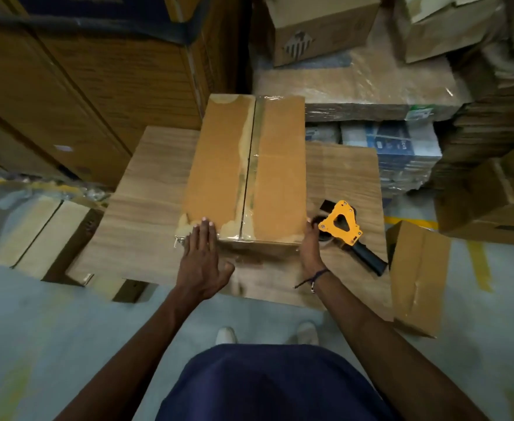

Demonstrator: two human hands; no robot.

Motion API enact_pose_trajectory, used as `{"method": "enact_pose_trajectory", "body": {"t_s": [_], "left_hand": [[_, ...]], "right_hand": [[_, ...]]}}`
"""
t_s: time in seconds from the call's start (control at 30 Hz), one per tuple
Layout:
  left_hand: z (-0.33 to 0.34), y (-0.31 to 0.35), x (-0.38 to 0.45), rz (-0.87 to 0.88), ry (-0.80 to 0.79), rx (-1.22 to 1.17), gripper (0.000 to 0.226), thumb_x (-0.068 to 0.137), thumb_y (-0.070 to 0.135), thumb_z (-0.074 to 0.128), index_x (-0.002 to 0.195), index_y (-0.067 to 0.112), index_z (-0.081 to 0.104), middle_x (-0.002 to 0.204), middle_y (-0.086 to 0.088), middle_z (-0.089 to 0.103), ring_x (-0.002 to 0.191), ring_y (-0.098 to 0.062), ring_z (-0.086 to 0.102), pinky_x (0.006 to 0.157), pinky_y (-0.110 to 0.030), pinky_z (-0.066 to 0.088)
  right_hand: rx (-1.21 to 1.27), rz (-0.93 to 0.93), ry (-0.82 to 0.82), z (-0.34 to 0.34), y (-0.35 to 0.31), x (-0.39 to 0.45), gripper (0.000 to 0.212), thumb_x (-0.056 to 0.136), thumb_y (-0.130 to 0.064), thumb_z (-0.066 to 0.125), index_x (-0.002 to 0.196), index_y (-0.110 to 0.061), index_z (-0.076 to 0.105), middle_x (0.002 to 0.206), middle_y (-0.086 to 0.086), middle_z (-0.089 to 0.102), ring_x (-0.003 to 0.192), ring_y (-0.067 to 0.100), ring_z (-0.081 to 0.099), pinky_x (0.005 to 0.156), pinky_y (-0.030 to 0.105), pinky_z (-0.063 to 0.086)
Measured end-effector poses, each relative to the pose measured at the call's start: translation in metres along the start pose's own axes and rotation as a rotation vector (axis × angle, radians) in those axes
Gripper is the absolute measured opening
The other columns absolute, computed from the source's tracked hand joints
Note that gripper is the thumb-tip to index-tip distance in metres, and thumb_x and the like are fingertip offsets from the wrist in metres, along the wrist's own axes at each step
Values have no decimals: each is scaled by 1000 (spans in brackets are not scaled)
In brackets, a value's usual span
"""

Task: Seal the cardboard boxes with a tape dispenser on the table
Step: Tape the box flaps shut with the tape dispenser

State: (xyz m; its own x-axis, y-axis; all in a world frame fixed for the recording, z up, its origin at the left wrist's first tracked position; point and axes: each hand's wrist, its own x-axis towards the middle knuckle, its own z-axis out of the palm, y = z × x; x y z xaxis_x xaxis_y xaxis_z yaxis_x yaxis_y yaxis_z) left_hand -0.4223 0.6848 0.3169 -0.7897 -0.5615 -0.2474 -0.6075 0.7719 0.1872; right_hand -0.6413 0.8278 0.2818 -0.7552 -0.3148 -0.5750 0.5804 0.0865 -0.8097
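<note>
A brown cardboard box (219,165) stands on the wooden table (146,208), its top flaps closed and clear tape running along the centre seam. My left hand (202,262) lies flat with straight fingers on the box's near left corner. At the near right corner my right hand (310,247) presses against the side of the box, fingertips partly hidden behind the edge. A yellow and black tape dispenser (345,229) lies on the table just right of my right hand, handle pointing toward the near right.
Tall stacked cartons (82,95) rise at the left. Wrapped pallets and boxes (371,83) fill the back right. A smaller cardboard box (416,278) stands on the floor by the table's right edge, and flattened cardboard (43,235) lies at the left. My feet stand on grey floor (67,344).
</note>
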Motion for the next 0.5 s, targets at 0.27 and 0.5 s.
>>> {"method": "enact_pose_trajectory", "body": {"t_s": [0.27, 0.5], "left_hand": [[-19, -23, 9, 179, 122, 60, 75, 99, 58, 33, 148, 2, 42, 157, -22, 36, 137, -42, 38, 121, -55, 27], [-19, 0, 66, 605, 52, 50, 57, 113, 42, 25, 164, 17, 24, 172, -6, 21, 157, -30, 20, 127, -52, 18]], "right_hand": [[-368, -559, 297, 15, 10, -40, 64, 104, -59, 42, 151, -16, 46, 150, 4, 54, 135, 17, 51, 113, 43, 42], [-1301, -971, -162, 30, 2, -35, 61, 110, -43, 42, 165, -27, 20, 174, -2, 7, 160, 14, 2, 128, 52, 9]]}}
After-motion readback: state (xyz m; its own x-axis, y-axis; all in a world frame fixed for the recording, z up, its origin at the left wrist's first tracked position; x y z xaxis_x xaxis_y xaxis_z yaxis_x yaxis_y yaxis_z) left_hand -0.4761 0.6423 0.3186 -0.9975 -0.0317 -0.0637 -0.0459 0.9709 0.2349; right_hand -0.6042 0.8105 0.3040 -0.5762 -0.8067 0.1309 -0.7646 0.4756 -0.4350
